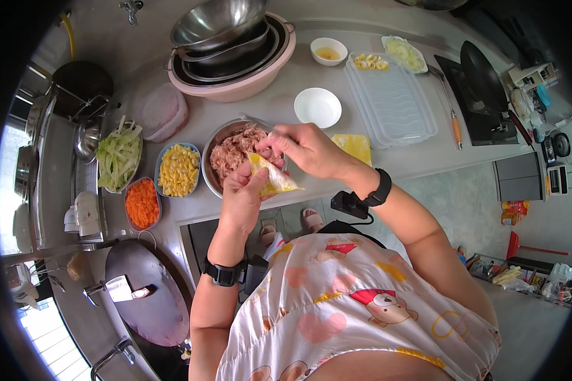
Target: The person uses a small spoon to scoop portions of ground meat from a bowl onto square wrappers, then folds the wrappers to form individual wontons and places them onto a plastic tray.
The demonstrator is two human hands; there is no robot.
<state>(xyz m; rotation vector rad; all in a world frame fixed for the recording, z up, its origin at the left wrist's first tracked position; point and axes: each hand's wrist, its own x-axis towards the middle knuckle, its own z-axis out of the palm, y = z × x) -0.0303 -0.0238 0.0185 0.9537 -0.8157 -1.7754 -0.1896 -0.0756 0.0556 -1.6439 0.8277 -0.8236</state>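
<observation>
My left hand holds a yellow dough wrapper folded into a triangle, at the front rim of a steel bowl of raw minced meat. Bent over the bowl, close to the wrapper's top, is my right hand; whether its fingers grip anything is hidden. A stack of yellow wrappers lies partly behind my right wrist. Beyond it, a clear plastic tray carries several folded yellow dumplings at its far end. An empty white bowl stands behind my right hand.
Left of the meat are corn kernels, chopped carrot and shredded greens in containers. Nested basins stand at the back, near a small bowl of liquid. A spatula and a wok are on the right, a cleaver at lower left.
</observation>
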